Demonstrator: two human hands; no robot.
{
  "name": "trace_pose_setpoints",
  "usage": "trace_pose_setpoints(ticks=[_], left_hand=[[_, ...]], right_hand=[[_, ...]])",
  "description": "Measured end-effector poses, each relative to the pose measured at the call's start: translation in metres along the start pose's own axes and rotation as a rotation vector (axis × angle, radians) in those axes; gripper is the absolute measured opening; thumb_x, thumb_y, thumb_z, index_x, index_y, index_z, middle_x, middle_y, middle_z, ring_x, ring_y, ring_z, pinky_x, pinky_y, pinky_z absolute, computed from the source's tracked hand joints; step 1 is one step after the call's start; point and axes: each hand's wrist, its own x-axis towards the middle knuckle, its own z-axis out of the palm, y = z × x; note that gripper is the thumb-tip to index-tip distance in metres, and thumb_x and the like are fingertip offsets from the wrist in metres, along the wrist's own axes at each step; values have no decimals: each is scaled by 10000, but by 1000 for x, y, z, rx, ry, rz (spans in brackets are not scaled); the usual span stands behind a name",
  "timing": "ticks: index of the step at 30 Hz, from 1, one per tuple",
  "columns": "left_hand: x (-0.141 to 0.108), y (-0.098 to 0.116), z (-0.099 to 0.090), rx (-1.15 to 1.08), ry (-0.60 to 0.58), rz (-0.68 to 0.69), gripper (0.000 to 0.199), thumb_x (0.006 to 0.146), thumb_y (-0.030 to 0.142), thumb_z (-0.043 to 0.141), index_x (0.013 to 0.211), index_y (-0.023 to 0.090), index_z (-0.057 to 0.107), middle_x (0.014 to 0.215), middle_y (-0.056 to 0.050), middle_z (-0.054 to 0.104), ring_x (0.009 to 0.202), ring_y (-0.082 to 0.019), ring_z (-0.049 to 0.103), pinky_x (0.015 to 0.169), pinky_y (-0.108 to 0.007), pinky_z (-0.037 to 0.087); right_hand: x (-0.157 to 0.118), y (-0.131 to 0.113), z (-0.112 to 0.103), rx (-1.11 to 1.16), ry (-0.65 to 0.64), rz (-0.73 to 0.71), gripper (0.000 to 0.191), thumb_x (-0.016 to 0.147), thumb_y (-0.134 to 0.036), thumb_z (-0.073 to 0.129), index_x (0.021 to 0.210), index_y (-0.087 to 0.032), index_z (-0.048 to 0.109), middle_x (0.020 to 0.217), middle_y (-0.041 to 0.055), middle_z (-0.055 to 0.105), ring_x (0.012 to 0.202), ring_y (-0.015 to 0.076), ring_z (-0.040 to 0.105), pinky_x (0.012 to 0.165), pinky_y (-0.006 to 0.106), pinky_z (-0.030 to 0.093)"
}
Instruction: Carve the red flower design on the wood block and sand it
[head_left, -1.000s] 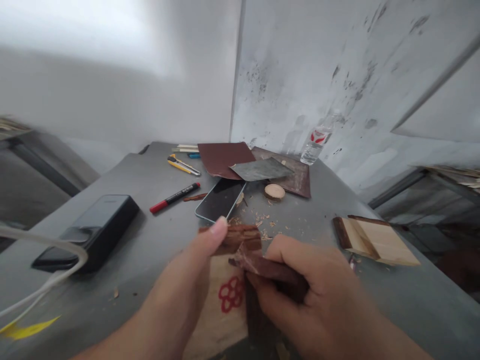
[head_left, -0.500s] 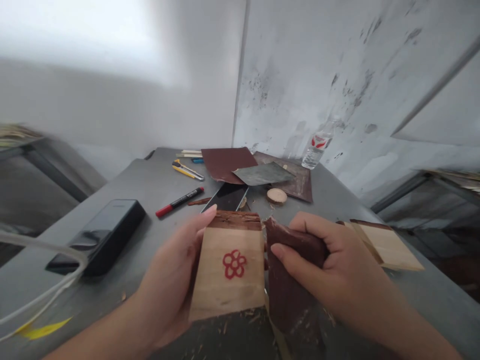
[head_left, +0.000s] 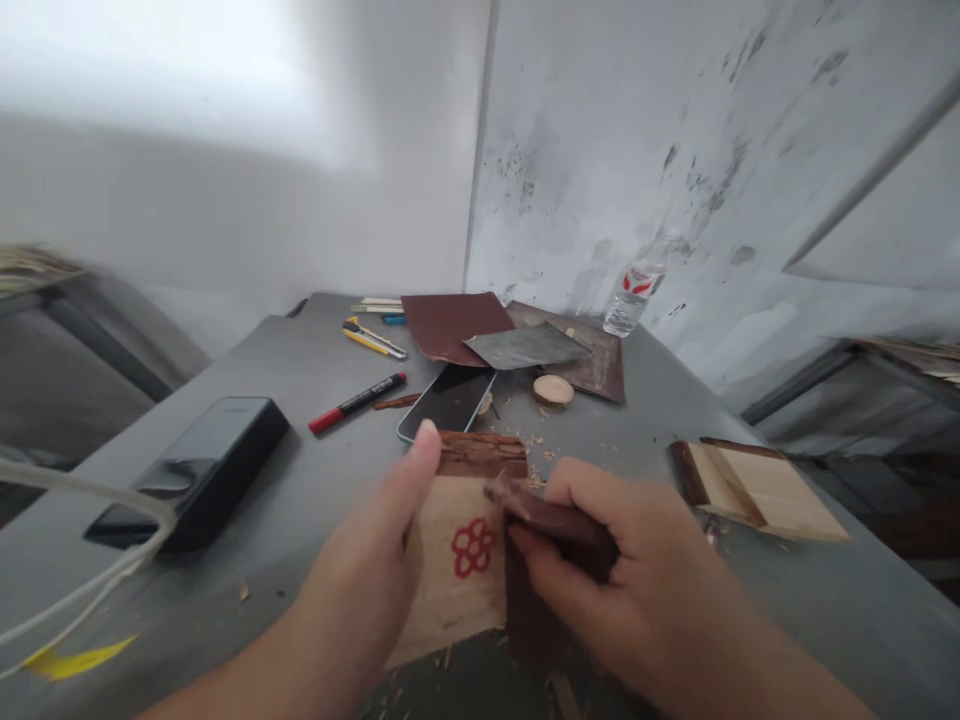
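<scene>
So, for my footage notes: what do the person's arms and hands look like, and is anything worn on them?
The left hand and right hand are bare, with no gloves, rings or watch. No sleeves show on the forearms, which run out of the bottom of the view. The nails look short.

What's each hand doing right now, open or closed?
Left hand: closed, holding a wood block.
Right hand: closed, holding folded sandpaper.
</scene>
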Motion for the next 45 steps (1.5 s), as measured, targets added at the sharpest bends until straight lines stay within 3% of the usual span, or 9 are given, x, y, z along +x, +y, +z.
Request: trace_pose_setpoints(ticks=[2, 6, 9, 16, 22, 27, 33, 42, 45], left_hand=[[-1, 3, 3, -6, 112, -34, 497, 921, 587, 551, 1228, 238, 728, 539, 20, 725, 665, -262, 771, 621, -311, 569], [-2, 4, 10, 59, 405, -47, 512, 922, 539, 568, 1301, 211, 672, 484, 17, 702, 498, -253, 728, 502, -303, 546], [-3, 3, 11, 128, 633, 19, 580, 798, 495, 759, 1318, 261, 650, 431, 71, 667, 403, -222, 678, 407, -255, 488], [0, 7, 4, 34, 276, 4, 491, 882, 602, 585, 1110, 210, 772, 524, -13, 741, 548, -273, 760, 426, -276, 531], [1, 4, 2, 45, 320, 32, 566, 797, 580, 719, 1221, 206, 723, 720, -50, 819, 716, -307, 795, 633, -339, 606], [1, 4, 0, 75, 341, 24, 492, 842, 538, 689, 1219, 225, 731, 636, -7, 795, 696, -287, 794, 667, -343, 602], [2, 0, 3, 25, 238, -24, 479, 800, 591, 715, 1092, 219, 791, 613, -18, 782, 802, -319, 798, 708, -370, 603], [2, 0, 4, 97, 277, 2, 480, 790, 604, 708, 1081, 232, 795, 583, -5, 771, 773, -321, 798, 693, -376, 606], [2, -2, 2, 116, 298, 18, 473, 821, 590, 681, 1130, 245, 777, 552, 9, 755, 720, -300, 795, 673, -356, 601]], right_hand=[[0, -1, 0, 30, -57, 5, 243, 968, -276, 536, 738, -238, 465, 652, -72, 548, 585, 103, 480, 490, 214, 333], [0, -2, -2, -28, 105, 41, 322, 934, -301, 557, 668, -236, 388, 580, -64, 441, 528, 109, 412, 461, 237, 298], [-2, -4, 0, 50, -22, 51, 258, 962, -287, 527, 719, -234, 461, 636, -47, 539, 576, 121, 487, 478, 232, 335], [7, 2, -7, 129, -84, 83, 130, 975, -280, 548, 859, -241, 591, 759, -44, 656, 676, 137, 577, 562, 236, 420], [10, 11, -23, 71, 140, -12, 144, 977, -396, 616, 1045, -314, 712, 896, -46, 757, 784, 163, 684, 657, 267, 500], [4, 6, -19, -36, 171, -37, 91, 958, -304, 629, 994, -307, 713, 1027, -21, 723, 914, 174, 680, 773, 298, 523], [6, 9, -8, 31, 125, -20, 371, 967, -240, 594, 1298, -393, 527, 1117, -69, 738, 975, 147, 702, 785, 275, 544], [9, 13, -11, 47, 104, 111, 429, 863, -349, 742, 1244, -379, 546, 993, -58, 760, 885, 192, 711, 745, 327, 528], [10, 13, -17, 51, 101, 124, 229, 893, -313, 698, 1098, -337, 598, 917, -69, 752, 849, 171, 699, 730, 302, 511]])
